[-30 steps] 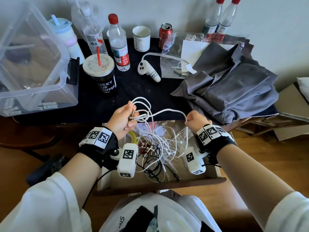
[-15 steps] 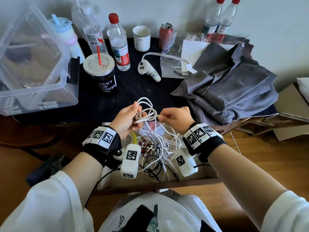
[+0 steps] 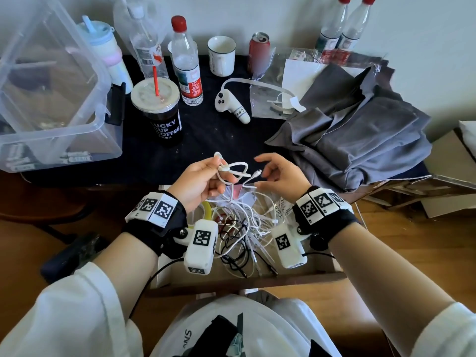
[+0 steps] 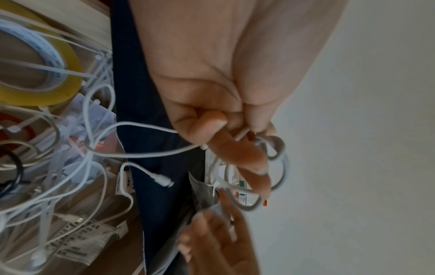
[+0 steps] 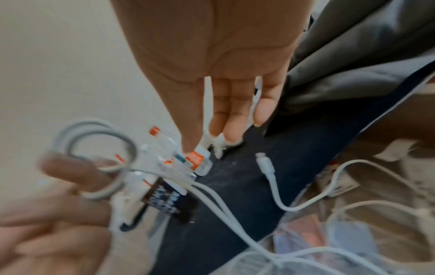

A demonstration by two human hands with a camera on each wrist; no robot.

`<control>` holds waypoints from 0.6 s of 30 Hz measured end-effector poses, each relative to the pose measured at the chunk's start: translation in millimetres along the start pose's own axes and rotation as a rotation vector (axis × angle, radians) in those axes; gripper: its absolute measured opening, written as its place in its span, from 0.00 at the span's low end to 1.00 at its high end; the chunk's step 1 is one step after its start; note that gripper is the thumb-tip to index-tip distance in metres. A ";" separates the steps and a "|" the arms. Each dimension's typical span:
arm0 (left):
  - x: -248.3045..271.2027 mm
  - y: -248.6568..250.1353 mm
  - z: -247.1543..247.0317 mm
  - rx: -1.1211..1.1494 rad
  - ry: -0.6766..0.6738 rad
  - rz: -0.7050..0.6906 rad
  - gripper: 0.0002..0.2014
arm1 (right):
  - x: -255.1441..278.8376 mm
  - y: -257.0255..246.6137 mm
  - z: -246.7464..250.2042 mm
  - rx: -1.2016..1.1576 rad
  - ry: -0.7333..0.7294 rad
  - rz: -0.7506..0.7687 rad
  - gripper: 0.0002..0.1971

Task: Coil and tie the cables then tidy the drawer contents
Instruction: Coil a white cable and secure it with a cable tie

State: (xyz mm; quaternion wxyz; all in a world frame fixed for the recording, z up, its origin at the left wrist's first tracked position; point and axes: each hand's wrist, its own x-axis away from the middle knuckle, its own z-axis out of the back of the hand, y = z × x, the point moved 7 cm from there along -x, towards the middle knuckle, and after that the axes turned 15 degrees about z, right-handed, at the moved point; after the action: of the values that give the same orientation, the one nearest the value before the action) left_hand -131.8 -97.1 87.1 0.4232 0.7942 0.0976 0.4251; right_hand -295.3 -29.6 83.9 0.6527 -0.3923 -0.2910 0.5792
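My left hand [image 3: 217, 173] grips a small coil of white cable [image 3: 238, 166] above the table's front edge; its fingers curl round the loops [image 4: 280, 154]. The cable's free end with a white plug [image 3: 257, 173] hangs loose just right of the coil, also seen in the wrist views [image 4: 162, 180] [image 5: 263, 161]. My right hand [image 3: 273, 173] hovers beside that plug with fingers spread, holding nothing [image 5: 226, 111]. Below both hands the open drawer [image 3: 257, 278] holds a tangle of white cables [image 3: 247, 217], a black cable [image 3: 231, 244] and a yellow tape roll [image 4: 58, 83].
On the black tabletop stand a coffee cup with a red straw [image 3: 158, 112], water bottles [image 3: 186, 70], a mug [image 3: 221, 55], a can [image 3: 258, 51] and a white controller [image 3: 229, 106]. A clear plastic bin [image 3: 51, 99] sits left, crumpled grey cloth [image 3: 347, 137] right.
My right hand carried a stretched length of cable over to the left hand, then let go and opened. The wide loops have drawn into a small coil in my left hand.
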 end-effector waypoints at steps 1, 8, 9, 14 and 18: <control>-0.3 0.3 -1.1 -0.005 0.005 -0.002 0.13 | -2.0 -14.7 -3.1 -0.056 -0.013 0.077 0.26; -4.6 -1.4 -3.6 -0.019 0.018 0.003 0.14 | -12.5 -45.0 -5.3 -0.129 0.075 0.201 0.11; -5.3 -2.3 -1.2 -0.008 0.039 0.014 0.13 | -13.5 -41.2 -1.9 -0.148 0.110 0.170 0.12; -11.1 -23.0 21.0 -0.054 0.146 0.215 0.11 | -13.1 -33.7 9.4 -0.374 0.189 0.085 0.13; -12.3 -31.4 26.3 -0.123 0.216 0.320 0.08 | -13.0 -32.9 5.9 -0.423 0.159 0.079 0.12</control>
State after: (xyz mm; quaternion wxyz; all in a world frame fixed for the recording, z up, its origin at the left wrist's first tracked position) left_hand -113.0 -99.3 48.7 0.3851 0.7220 -0.0115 0.5747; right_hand -284.9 -42.1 115.9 0.5537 -0.5757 -0.3380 0.4977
